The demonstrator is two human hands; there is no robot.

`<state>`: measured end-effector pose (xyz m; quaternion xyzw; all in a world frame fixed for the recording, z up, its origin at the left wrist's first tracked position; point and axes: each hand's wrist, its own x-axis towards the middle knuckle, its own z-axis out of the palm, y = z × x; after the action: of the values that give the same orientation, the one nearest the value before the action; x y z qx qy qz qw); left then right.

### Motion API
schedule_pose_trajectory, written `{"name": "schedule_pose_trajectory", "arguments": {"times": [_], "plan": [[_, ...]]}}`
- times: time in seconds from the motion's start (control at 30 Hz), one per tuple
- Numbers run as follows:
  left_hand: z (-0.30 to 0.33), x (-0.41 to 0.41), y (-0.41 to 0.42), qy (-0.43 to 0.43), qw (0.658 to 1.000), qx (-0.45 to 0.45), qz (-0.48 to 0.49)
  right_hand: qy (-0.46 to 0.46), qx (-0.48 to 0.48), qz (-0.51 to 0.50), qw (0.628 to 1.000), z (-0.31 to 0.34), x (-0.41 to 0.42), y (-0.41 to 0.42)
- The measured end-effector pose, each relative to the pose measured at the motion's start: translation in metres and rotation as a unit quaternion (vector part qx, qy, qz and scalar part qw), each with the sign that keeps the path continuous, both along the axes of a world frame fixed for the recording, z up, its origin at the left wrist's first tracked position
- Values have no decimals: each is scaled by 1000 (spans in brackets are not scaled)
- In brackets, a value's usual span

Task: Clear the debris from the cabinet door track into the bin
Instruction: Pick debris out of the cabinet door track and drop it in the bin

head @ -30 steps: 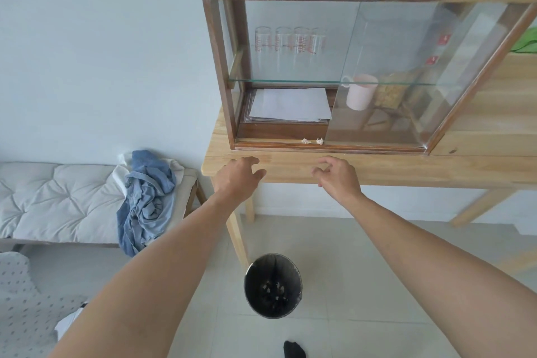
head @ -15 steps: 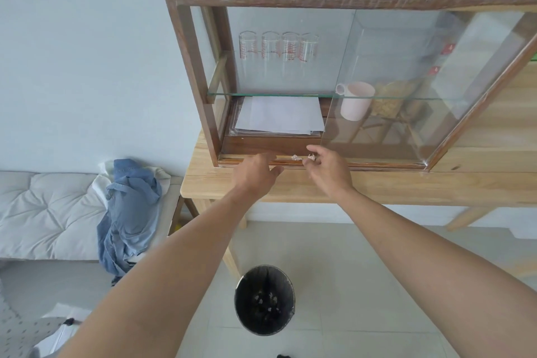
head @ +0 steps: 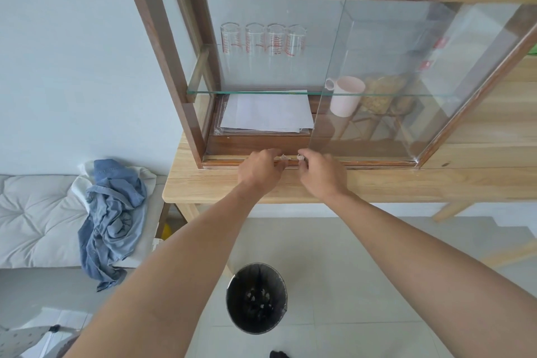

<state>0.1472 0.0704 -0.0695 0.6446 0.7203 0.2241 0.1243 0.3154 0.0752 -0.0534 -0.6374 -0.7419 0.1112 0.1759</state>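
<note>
A wooden cabinet with sliding glass doors stands on a light wood table [head: 203,186]. Its bottom door track [head: 220,160] runs along the front edge. Two small pale bits of debris lie in the track: one [head: 284,157] at the fingertips of my left hand [head: 259,169], the other [head: 301,157] pinched by the fingertips of my right hand [head: 322,172]. Both hands rest at the track, side by side. A round black bin [head: 256,298] stands on the floor below, with several pale scraps inside.
The right glass door [head: 406,81] covers the right half; the left half is open. Inside are several glasses [head: 263,42], a pink mug [head: 345,99] and papers [head: 267,113]. A cushioned bench with a blue cloth [head: 113,218] stands at the left.
Both hands moved up from the table's front edge to the track and closed on the debris. The camera came closer to the cabinet.
</note>
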Motion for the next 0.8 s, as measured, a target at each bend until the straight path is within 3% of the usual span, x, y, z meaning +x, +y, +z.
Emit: {"name": "schedule_pose_trajectory", "arguments": {"times": [0.17,0.8], "plan": [[2,2,-1,-16,1000,5,16,-25,20,-1,999,-3,2,1],[14,-25,-75,-20,999,6,40,60,-13,-6,998,-1,-6,-61]]}}
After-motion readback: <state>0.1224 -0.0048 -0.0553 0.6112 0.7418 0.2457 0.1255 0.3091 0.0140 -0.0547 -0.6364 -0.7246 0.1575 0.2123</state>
